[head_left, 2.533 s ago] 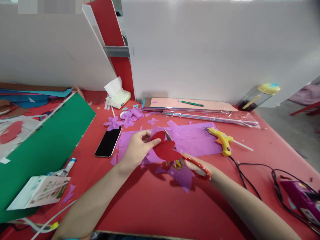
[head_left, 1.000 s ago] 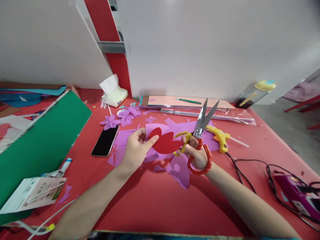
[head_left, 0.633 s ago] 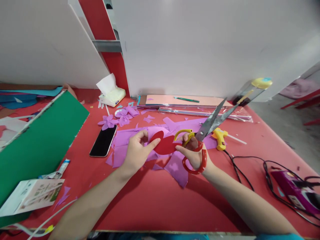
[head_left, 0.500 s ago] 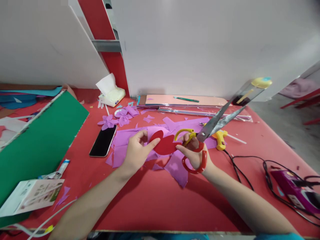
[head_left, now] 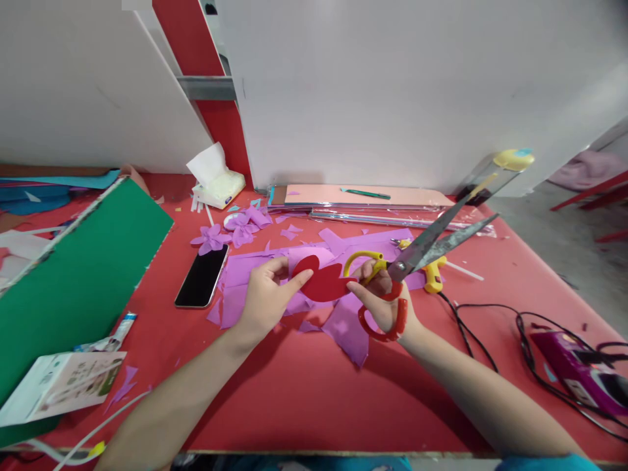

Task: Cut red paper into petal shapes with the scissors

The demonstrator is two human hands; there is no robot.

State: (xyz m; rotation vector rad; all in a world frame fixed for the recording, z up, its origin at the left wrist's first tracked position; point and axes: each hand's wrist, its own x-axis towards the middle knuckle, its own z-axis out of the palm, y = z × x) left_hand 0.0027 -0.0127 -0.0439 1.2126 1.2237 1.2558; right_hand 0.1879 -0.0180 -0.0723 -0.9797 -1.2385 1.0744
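Observation:
My left hand pinches a red paper cut-out by its left lobe, just above the red table. My right hand touches the cut-out's right tip while gripping large scissors with a red and a yellow handle loop. The blades are slightly apart and point up and to the right, away from the paper. Purple paper sheets and scraps lie under both hands.
A black phone lies left of my left hand. A yellow glue gun with black cable sits behind the scissors. Green board, a leaflet, tissue pack, purple paper flowers and stacked sheets surround the spot.
My right hand took the scissors off the red cut-out and swung the blades upward, then down to the right. The left hand kept hold of the cut-out.

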